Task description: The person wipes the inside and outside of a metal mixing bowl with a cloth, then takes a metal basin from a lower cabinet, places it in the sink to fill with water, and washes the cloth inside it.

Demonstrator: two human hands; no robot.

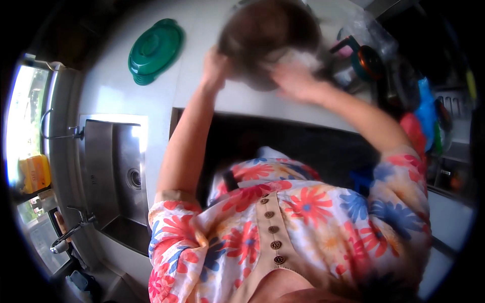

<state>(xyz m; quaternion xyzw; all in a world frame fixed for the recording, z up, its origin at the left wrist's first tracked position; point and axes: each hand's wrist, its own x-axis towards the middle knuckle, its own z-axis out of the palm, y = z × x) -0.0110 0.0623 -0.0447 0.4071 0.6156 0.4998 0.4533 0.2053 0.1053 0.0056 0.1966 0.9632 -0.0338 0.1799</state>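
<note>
A round, dark metal pot (262, 28), smeared by motion, is tilted up at the far side of the white counter. My left hand (216, 68) is closed on its left edge. At the pot's lower right, my right hand (295, 81) presses a whitish cloth (305, 58) against the metal; the blur hides its fingertips and the cloth's exact outline. A green plastic lid (155, 50) lies flat on the counter, left of the pot and apart from both hands.
A steel sink (103, 166) with a faucet (63, 132) is set in at the left. To the right of the pot stand a dark kettle-like vessel (368, 63) and a clear plastic bag (374, 35). A yellow container (35, 173) sits by the window.
</note>
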